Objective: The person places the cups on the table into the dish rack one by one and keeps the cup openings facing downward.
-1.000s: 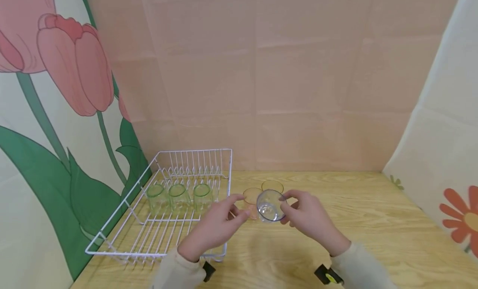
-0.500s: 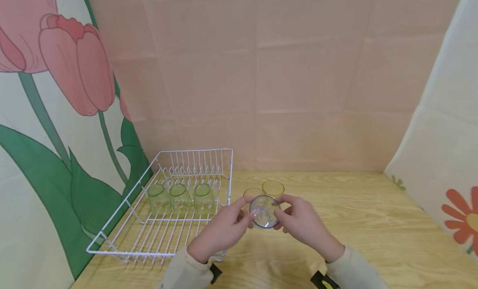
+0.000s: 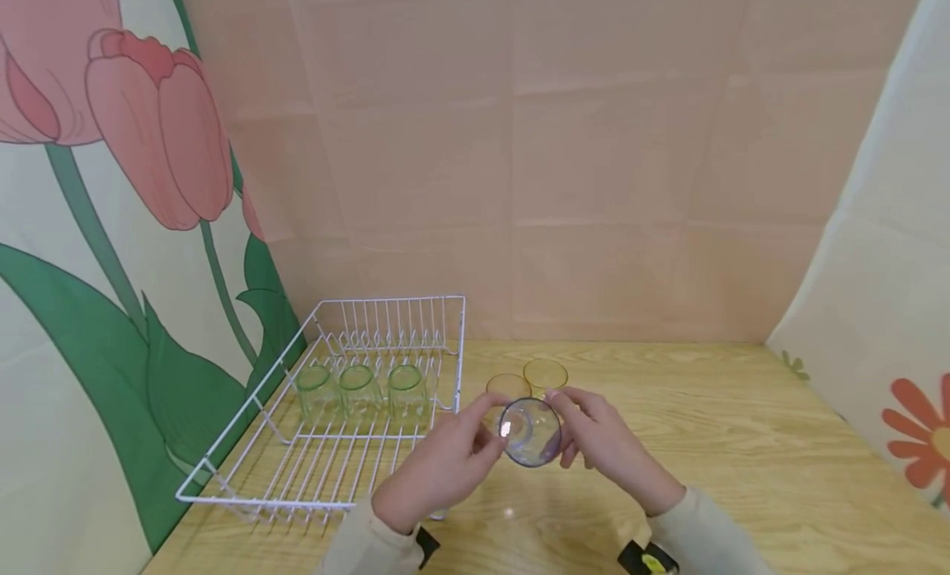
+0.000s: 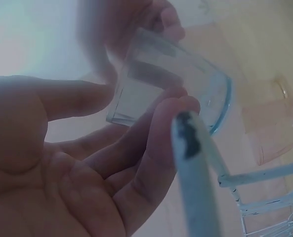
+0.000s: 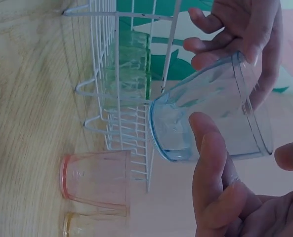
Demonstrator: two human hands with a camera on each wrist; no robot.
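Observation:
A clear cup with a bluish base [image 3: 530, 433] is held tilted above the table between both hands, its round mouth facing the head camera. My left hand [image 3: 445, 459] grips its left side, with the thumb at the rim and fingers along the wall [image 4: 161, 74]. From the other side, my right hand [image 3: 609, 443] holds it, fingers against the wall and thumb by the rim in the right wrist view. Just behind the cup stand an orange-tinted cup [image 5: 94, 178] and a yellow-tinted cup [image 3: 545, 372], both upright on the table.
To the left is a white wire dish rack [image 3: 267, 504], its corner close to my left hand. Three green-tinted cups [image 3: 361, 398] stand upside down in a row inside it. A pink cloth backdrop [image 3: 594, 187] closes off the back of the wooden table [image 3: 742, 443].
At first only the right hand held the bluish cup. The left hand has come in from the left and taken hold too, and the cup has moved slightly lower and tilted further toward me.

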